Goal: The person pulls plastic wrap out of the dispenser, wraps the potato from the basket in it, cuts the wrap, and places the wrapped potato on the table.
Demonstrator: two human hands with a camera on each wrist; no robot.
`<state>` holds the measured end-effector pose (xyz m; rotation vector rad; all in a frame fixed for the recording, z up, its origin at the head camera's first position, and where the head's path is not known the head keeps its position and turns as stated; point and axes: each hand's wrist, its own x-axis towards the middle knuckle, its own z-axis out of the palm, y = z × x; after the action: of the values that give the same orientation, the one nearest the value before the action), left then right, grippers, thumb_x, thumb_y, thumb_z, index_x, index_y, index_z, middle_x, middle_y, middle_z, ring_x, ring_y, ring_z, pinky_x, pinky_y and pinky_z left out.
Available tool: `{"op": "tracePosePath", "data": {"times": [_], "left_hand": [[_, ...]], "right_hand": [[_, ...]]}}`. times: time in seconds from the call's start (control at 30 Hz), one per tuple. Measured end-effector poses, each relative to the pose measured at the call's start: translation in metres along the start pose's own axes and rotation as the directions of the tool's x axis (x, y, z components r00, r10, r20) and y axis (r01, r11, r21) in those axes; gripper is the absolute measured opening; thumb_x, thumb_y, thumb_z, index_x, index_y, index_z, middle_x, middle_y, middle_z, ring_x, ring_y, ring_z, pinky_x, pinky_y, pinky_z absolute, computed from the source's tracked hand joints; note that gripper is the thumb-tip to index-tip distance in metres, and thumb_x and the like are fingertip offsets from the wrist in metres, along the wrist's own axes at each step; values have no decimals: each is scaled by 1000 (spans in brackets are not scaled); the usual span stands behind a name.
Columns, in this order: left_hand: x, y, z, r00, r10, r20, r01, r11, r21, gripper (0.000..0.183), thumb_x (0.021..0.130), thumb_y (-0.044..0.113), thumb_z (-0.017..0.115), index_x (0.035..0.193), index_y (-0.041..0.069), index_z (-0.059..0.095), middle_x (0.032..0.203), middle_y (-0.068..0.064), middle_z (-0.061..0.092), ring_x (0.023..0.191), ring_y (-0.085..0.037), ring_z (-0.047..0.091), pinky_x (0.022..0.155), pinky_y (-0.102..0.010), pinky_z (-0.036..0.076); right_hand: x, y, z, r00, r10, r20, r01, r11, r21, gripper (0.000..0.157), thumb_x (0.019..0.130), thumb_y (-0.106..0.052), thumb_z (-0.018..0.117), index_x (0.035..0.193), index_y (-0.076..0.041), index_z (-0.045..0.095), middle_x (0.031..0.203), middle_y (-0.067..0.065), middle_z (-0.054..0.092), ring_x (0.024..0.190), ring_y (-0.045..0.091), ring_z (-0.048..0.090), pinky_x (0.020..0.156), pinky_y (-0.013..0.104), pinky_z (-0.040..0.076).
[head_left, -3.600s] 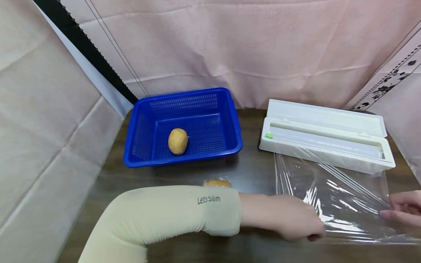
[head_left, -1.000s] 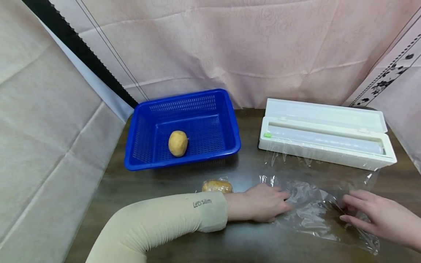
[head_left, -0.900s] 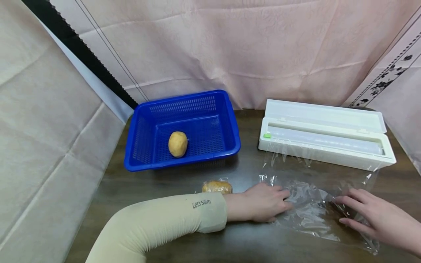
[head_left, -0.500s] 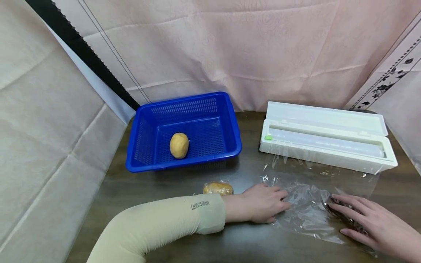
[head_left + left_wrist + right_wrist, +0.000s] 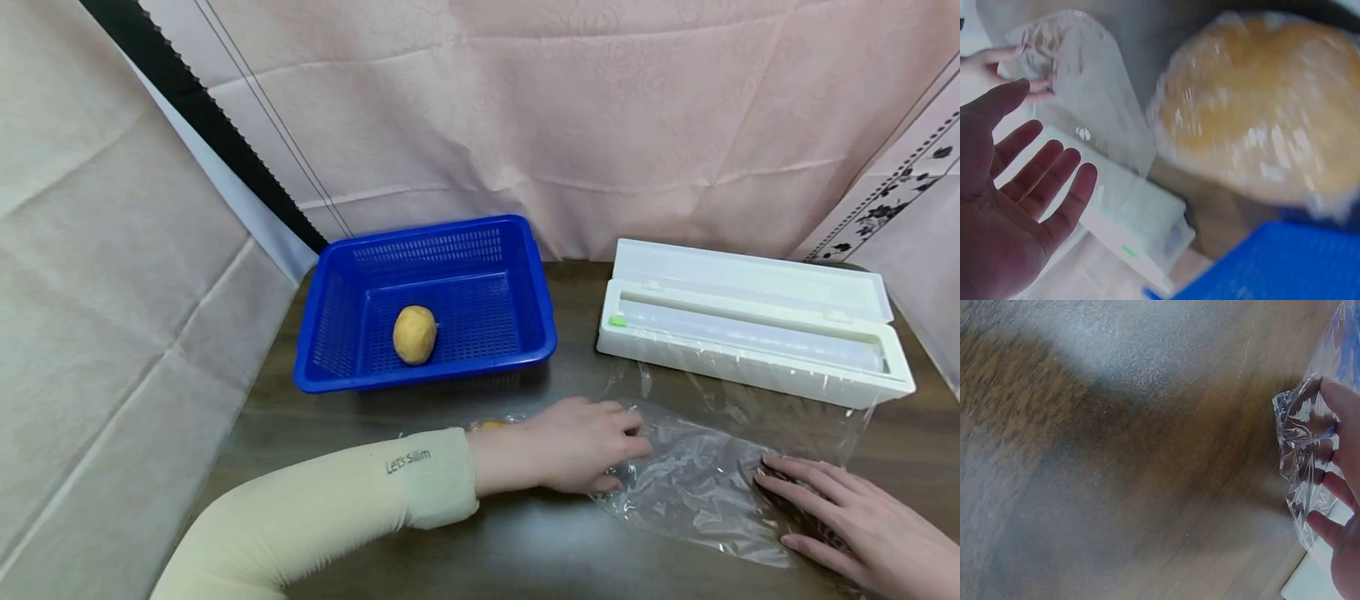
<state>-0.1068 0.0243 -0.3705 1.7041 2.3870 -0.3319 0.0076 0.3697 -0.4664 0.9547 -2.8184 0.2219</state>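
My left hand point(image 5: 573, 446) hovers at the left edge of a crumpled sheet of cling film point(image 5: 693, 487). Its fingers are loosely bent, and the left wrist view shows the palm of this left hand point(image 5: 1007, 206) with nothing in it. Partly hidden behind my left wrist is a film-wrapped potato point(image 5: 491, 424); the same wrapped potato point(image 5: 1260, 106) looms large in the left wrist view. My right hand point(image 5: 847, 517) rests with spread fingers on the film's right part. In the right wrist view, the film's folded edge point(image 5: 1297, 440) lies under those fingertips.
A white cling film dispenser point(image 5: 757, 367) stands at the back right, lid raised, with the sheet still running from its roll. At the back left sits a blue basket point(image 5: 480, 367) holding one unwrapped potato point(image 5: 414, 335). Cloth curtains point(image 5: 600, 125) enclose the brown table point(image 5: 420, 533).
The film, earlier stretched smooth between both hands, now lies crumpled on the table. My left hand has lately shifted left, covering more of the wrapped potato. My right hand has spread over the film.
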Motion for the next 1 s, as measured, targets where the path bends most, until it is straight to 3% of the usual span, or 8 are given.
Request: {"op": "tracePosePath", "data": {"times": [0.23, 0.43, 0.8, 1.0], "left_hand": [[-29, -24, -13, 991, -20, -130, 16, 999, -28, 46, 88, 49, 64, 129, 31, 55, 125, 7, 53, 108, -9, 53, 84, -26, 48], [-54, -42, -14, 975, -40, -220, 27, 998, -60, 44, 90, 48, 62, 128, 27, 56, 124, 6, 55, 108, -10, 54, 86, -26, 47], [-94, -78, -15, 933, -142, -331, 99, 985, -142, 43, 91, 41, 63, 129, 23, 59, 128, 4, 57, 114, -14, 55, 92, -34, 48], [-114, -102, -17, 899, -234, -369, 179, 968, -178, 44, 92, 44, 61, 130, 23, 59, 129, 3, 57, 115, -15, 55, 92, -35, 48]], "right_hand": [[0, 0, 0, 1000, -10, 4, 10, 1000, 12, 71, 74, -51, 76, 136, -23, 56, 140, 0, 50, 126, 0, 33, 109, 9, 1], [0, 1, 0, 1000, -11, 10, 11, 1000, 12, 70, 75, -49, 77, 136, -23, 55, 141, 0, 49, 131, -4, 25, 109, 9, 0], [-1, 3, 1, 1000, -23, 10, 23, 1000, 19, 71, 75, -49, 76, 137, -22, 55, 142, 2, 48, 137, -6, 17, 110, 10, 0], [-1, 3, 1, 1000, -20, 13, 20, 1000, 17, 71, 75, -49, 77, 137, -21, 55, 142, 2, 49, 138, -6, 16, 110, 9, 0]]}}
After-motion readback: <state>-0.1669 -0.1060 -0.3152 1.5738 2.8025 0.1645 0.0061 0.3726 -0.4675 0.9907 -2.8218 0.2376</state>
